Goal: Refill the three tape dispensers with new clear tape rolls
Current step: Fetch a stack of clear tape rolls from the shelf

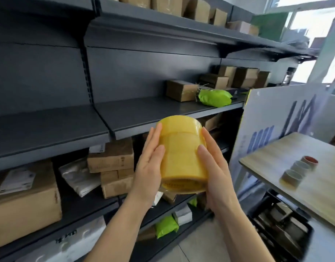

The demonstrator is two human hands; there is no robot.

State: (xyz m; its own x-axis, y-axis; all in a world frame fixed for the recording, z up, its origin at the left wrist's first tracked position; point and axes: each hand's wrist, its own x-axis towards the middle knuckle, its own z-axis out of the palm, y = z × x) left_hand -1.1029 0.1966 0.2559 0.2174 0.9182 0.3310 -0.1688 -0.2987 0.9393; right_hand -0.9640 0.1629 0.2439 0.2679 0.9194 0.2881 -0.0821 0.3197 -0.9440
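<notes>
Hands [148, 167] [216, 171] flat against tape rolls [181, 154]

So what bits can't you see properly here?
All from the head view:
- Tape stack: the label on its end is blurred; the left hand and right hand cover its sides.
- Crate under the table: what is inside is blurred and partly hidden by the table.
- Sign: the table cuts off its writing.
- Cores: too small to tell if any tape is left.
</notes>
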